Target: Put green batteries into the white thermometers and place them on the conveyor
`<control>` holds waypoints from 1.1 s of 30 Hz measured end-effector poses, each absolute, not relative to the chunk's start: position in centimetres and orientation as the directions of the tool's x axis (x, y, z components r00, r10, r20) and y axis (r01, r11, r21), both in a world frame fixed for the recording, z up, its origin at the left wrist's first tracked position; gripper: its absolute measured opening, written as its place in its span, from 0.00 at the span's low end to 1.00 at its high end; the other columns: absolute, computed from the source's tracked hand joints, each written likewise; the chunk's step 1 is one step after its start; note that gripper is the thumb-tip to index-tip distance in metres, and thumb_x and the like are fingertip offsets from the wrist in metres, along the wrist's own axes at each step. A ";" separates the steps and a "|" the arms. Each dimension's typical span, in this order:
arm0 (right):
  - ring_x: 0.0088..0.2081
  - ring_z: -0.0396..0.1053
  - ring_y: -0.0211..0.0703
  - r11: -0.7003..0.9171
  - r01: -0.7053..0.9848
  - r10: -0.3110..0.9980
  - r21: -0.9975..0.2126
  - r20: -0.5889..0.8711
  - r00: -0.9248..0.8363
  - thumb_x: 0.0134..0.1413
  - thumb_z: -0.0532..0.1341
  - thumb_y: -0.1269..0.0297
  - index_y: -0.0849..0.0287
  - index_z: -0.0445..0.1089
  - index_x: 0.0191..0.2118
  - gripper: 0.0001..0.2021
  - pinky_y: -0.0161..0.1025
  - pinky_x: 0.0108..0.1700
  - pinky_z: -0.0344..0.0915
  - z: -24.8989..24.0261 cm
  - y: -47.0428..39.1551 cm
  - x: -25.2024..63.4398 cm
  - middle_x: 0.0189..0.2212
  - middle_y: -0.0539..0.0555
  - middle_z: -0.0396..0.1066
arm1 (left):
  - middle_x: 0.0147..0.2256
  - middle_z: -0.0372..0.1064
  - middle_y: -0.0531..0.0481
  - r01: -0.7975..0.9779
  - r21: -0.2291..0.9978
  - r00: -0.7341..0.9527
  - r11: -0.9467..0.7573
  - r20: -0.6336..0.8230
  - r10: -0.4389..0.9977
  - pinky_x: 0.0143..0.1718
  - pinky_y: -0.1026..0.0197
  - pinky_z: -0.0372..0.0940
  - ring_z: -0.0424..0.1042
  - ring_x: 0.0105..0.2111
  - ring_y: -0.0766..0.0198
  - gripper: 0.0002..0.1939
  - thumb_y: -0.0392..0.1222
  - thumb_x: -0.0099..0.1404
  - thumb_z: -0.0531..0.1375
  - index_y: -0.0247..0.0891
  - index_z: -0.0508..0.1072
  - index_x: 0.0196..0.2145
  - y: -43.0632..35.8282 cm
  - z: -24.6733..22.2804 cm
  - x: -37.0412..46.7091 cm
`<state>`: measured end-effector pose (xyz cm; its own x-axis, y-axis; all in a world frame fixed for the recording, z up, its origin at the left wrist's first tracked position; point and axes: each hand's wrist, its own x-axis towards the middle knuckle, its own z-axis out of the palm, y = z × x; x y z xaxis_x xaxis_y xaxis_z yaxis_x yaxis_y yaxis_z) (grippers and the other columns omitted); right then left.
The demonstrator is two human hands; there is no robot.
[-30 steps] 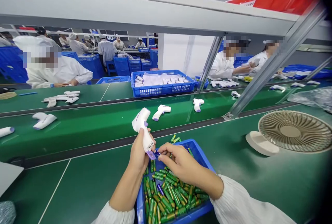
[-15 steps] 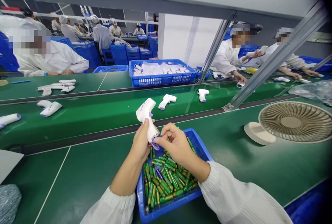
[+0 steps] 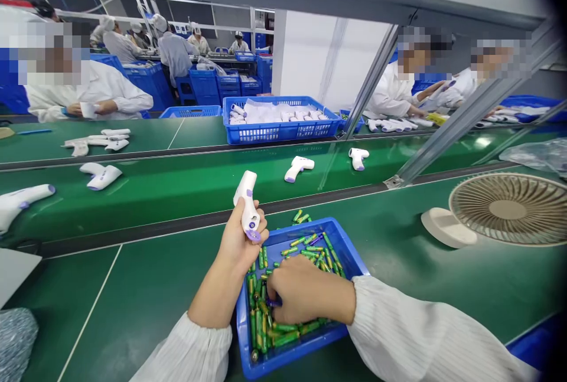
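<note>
Thermometer (image 3: 247, 205): white pistol-shaped plastic body with purple trim; looks light, rigid and smooth, likely a little slick under bare fingers; best taken round the handle, well clear of the sensor head; held upright above the near green bench (image 3: 133, 287), just over the far-left corner of the blue tray (image 3: 349, 258)
Handle end: purple base faces the camera, close to the thumb; whether the battery bay is open or covered cannot be told
Batteries (image 3: 266, 323): small green cylinders heaped loose in the tray, a few with purple wrap; hard, smooth, prone to roll and slip; probably easiest pinched across the middle between thumb and fingertips; two or three lie outside the tray at its far edge
Left hand (image 3: 241, 240): closed in a firm wrap round the thermometer's handle, thumb laid along the side, head pointing up and away
Right hand (image 3: 305, 296): palm down inside the tray, fingers curled into the battery heap, touching it; whether a cell is pinched cannot be told, fingertips hidden under the hand
Conveyor (image 3: 177, 193): more white thermometers lying apart on the green belt beyond the bench
Fan (image 3: 505, 208): small beige desk fan lying face up on the bench, well to the right of the tray
Far side: people in white coats at the opposite bench; blue basket (image 3: 279, 131) of white parts between them
</note>
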<state>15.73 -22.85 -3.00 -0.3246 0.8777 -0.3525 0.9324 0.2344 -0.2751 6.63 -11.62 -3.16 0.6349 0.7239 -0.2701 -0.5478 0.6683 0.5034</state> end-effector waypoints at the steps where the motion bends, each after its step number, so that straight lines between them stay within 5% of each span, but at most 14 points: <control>1: 0.26 0.71 0.47 0.249 0.916 0.863 -0.313 -0.358 -0.357 0.45 0.64 0.63 0.58 0.76 0.28 0.05 0.37 0.28 0.59 -3.0 -22.9 16.0 0.23 0.53 0.74 | 0.22 0.59 0.53 -0.548 0.503 0.635 0.668 -0.271 0.724 0.12 0.71 0.46 0.50 0.13 0.75 0.13 0.47 0.69 0.53 0.32 0.67 0.35 -11.6 -3.2 6.6; 5: 0.32 0.73 0.44 0.302 0.816 0.888 -0.492 -0.167 -0.429 0.53 0.63 0.67 0.56 0.76 0.33 0.04 0.37 0.36 0.63 -1.8 -23.1 17.5 0.28 0.50 0.75 | 0.21 0.59 0.54 -0.558 0.492 0.628 0.669 -0.277 0.727 0.11 0.72 0.46 0.49 0.13 0.76 0.13 0.48 0.68 0.55 0.33 0.67 0.35 -11.5 -3.5 6.7; 9: 0.43 0.72 0.42 0.335 0.668 0.922 -0.665 0.377 -0.088 0.62 0.58 0.68 0.56 0.73 0.45 0.09 0.38 0.46 0.66 -0.2 -22.3 18.5 0.41 0.53 0.75 | 0.21 0.60 0.54 -0.566 0.517 0.586 0.642 -0.296 0.754 0.11 0.72 0.46 0.52 0.13 0.74 0.14 0.49 0.67 0.56 0.33 0.67 0.35 -11.5 -3.7 6.9; 12: 0.38 0.73 0.43 0.381 0.689 0.816 -0.616 0.575 0.063 0.62 0.59 0.66 0.56 0.72 0.47 0.09 0.40 0.43 0.68 -0.4 -21.0 18.5 0.41 0.53 0.76 | 0.21 0.61 0.53 -0.564 0.529 0.545 0.634 -0.338 0.767 0.11 0.71 0.49 0.57 0.14 0.72 0.14 0.49 0.67 0.56 0.33 0.68 0.35 -11.6 -3.6 7.0; 17: 0.34 0.74 0.43 0.422 0.798 0.737 -0.430 0.675 -0.026 0.62 0.59 0.68 0.53 0.75 0.43 0.08 0.41 0.38 0.69 -2.3 -19.4 18.5 0.39 0.54 0.78 | 0.19 0.60 0.54 -0.584 0.488 0.528 0.648 -0.378 0.761 0.12 0.71 0.50 0.58 0.14 0.72 0.14 0.48 0.65 0.59 0.32 0.69 0.35 -11.8 -3.5 7.1; 24: 0.38 0.76 0.45 0.537 0.729 0.623 -0.424 0.782 -0.004 0.61 0.59 0.72 0.54 0.75 0.44 0.10 0.42 0.38 0.72 -2.6 -19.0 18.2 0.40 0.54 0.78 | 0.19 0.59 0.55 -0.597 0.483 0.521 0.641 -0.374 0.767 0.11 0.71 0.46 0.55 0.13 0.73 0.14 0.49 0.64 0.60 0.33 0.69 0.34 -11.7 -3.8 7.2; 29: 0.41 0.74 0.44 0.513 0.612 0.689 -0.602 0.714 0.126 0.61 0.58 0.72 0.55 0.71 0.48 0.11 0.40 0.40 0.71 -3.0 -19.6 17.5 0.42 0.55 0.76 | 0.21 0.61 0.54 -0.578 0.534 0.479 0.617 -0.390 0.786 0.13 0.70 0.48 0.56 0.14 0.72 0.16 0.52 0.64 0.59 0.34 0.69 0.37 -11.8 -4.0 7.3; 33: 0.36 0.71 0.42 0.358 0.441 0.794 -0.823 0.517 0.320 0.63 0.55 0.66 0.56 0.69 0.51 0.13 0.37 0.33 0.69 -3.6 -19.5 17.6 0.39 0.56 0.71 | 0.26 0.67 0.51 -0.555 0.765 0.265 0.326 -0.209 0.941 0.21 0.68 0.60 0.66 0.22 0.66 0.22 0.54 0.59 0.64 0.39 0.70 0.46 -12.5 -4.3 7.3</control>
